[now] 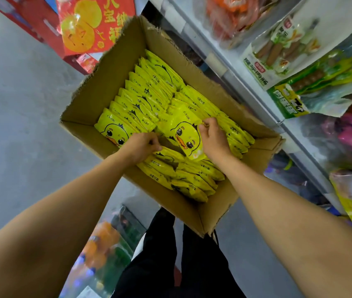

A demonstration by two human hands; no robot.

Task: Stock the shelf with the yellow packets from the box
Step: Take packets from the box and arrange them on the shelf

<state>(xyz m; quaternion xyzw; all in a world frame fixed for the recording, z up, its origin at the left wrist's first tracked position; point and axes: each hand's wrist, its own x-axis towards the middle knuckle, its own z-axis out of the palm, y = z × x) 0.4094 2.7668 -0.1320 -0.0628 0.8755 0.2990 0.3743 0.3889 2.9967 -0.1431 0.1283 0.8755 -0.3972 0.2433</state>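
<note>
Both hands pinch one yellow packet with a duck face printed on it: the right hand curls its fingers over the upper right edge, and the left hand grips the lower left edge. The packet lies tilted on top of the other yellow packets, which stand in tight rows inside the open cardboard box. The box sits on the grey floor, its right side close against the shelf. Bagged snacks hang over the shelf's edge above the box. Red cartons stand just beyond the box's far corner.
</note>
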